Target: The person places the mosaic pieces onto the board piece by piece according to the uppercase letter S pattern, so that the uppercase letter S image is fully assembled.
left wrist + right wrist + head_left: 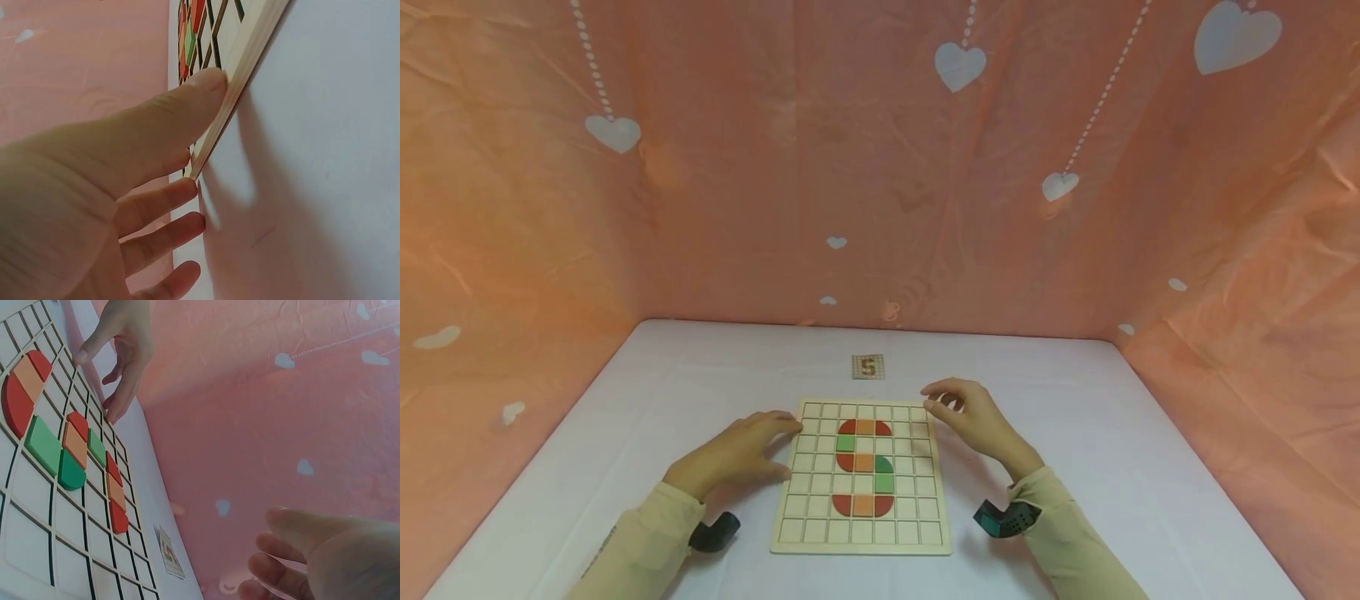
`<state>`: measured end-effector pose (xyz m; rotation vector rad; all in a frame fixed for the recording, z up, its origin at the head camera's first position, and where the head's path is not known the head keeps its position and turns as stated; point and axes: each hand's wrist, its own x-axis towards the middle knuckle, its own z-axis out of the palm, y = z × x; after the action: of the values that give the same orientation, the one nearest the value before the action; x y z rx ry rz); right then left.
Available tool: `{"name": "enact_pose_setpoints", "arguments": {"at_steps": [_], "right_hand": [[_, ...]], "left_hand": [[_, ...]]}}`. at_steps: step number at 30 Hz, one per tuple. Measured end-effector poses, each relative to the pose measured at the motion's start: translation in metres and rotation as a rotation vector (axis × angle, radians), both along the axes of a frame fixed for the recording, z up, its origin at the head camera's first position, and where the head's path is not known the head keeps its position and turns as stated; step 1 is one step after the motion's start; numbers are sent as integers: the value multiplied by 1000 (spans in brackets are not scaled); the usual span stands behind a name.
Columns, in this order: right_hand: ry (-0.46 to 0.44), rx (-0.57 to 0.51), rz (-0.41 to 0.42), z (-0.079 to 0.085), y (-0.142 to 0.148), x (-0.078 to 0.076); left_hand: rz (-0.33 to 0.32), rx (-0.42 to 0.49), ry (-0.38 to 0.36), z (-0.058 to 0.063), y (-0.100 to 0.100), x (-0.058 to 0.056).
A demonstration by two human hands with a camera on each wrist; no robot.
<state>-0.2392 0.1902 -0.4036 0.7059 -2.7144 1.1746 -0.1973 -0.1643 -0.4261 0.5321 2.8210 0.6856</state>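
A wooden grid board [917, 533] lies on the table with red, orange and green tiles set in its cells in the shape of an S. One dark green rounded tile [72, 472] sits at the S's middle bend. My left hand [733, 450] is at the board's left edge, its thumb and fingers spread and touching the rim. In the left wrist view the thumb [187, 100] rests against the board's edge. By the upper right corner, my right hand [973, 417] hovers with loosely bent fingers and holds nothing visible.
A small card [868, 367] with an S pattern on a grid lies beyond the board. The white table [715, 358] is enclosed by orange-pink cloth [737, 208] with white hearts. Dark devices [715, 533] are strapped at both wrists.
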Motion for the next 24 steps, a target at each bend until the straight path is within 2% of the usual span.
{"name": "enact_pose_setpoints", "arguments": {"at_steps": [6, 11, 16, 24], "right_hand": [[-1, -1, -3, -1, 1, -2], [1, 4, -6, -4, 3, -2], [6, 12, -11, -6, 4, -2], [2, 15, -16, -6, 5, -4]], "left_hand": [[6, -4, 20, 1, -1, -3], [-2, -10, 69, 2, -3, -4], [21, 16, 89, 5, -5, -4], [47, 33, 183, 8, -10, -8]]}}
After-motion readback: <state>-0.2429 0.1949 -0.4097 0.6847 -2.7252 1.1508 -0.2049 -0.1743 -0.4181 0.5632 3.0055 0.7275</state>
